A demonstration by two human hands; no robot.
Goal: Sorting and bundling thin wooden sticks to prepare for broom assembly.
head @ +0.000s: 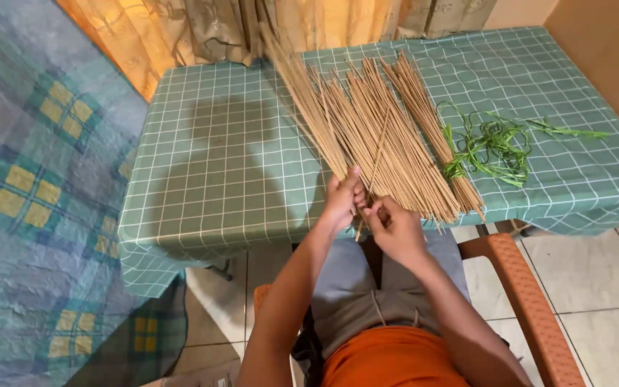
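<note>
The person sits in an orange chair (pixel 531 301) pulled up to a table under a green checked cloth (pixel 209 165), both arms stretched forward to its near edge. The left hand (pixel 342 201) is clenched around the near ends of a bunch of thin tan sticks (pixel 302 93); that bunch slants up and away from the hand to the far left, lifted off the cloth and running toward the curtain (pixel 180 29) behind the table. The right hand (pixel 395 228) sits just beside the left, a little nearer the body, its fingers (pixel 375 210) pinched on a single stick (pixel 380 147) that rises from the grip and leans across the rest. The two hands are close enough that their fingertips nearly meet; whether they touch I cannot tell. Beyond the right hand and fanning away from it lies the main spread of sticks (pixel 402 122), flat on the cloth, their near ends poking just past the table edge close to the right wrist. Further out to the right of that spread, well apart from either hand, lies a loose tangle of green strips (pixel 492 147). To the left of the left hand the cloth carries the person's shadow. Off beyond the table's left side is a blue and yellow plaid blanket (pixel 30 186), and pale floor tiles (pixel 596 279) show below the right arm.
</note>
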